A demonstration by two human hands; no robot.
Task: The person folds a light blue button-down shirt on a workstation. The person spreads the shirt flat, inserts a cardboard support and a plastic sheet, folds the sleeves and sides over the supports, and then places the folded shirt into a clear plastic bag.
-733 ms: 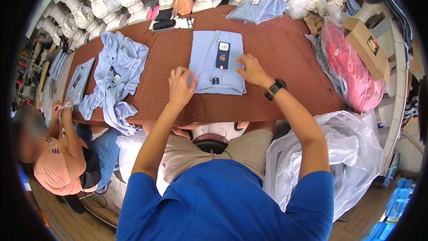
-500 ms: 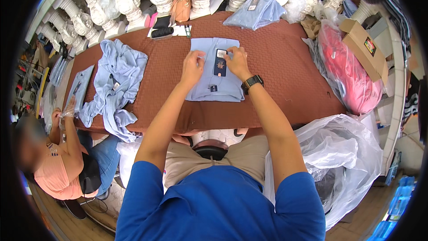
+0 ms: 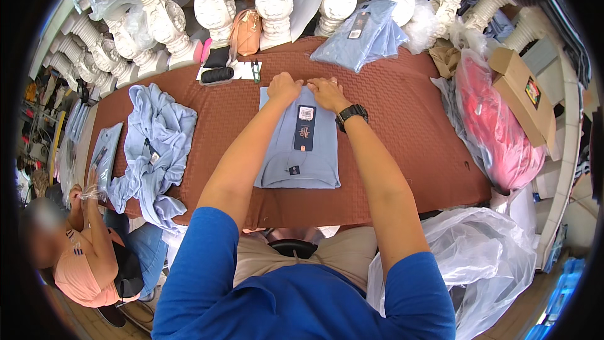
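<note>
On the brown-covered table in front of me lies a folded light blue shirt. A dark hang tag with a white label rests along its middle. Closer to me, a small dark tag is attached near the collar. At the shirt's far edge, my left hand has its fingers curled on the cloth. My right hand is beside it on the same edge, its fingers apart, with a dark watch on the wrist. The two hands nearly meet, and some fingertips are hidden.
A crumpled blue shirt lies to the left, near a bagged shirt and a seated person. Bagged blue shirts, a brown pouch and white balusters line the back. Pink bagged clothing stands right.
Both hands have moved away from me, from beside the hang tag to the shirt's far edge, and closer together. The whole view has shifted, so the table appears lower.
</note>
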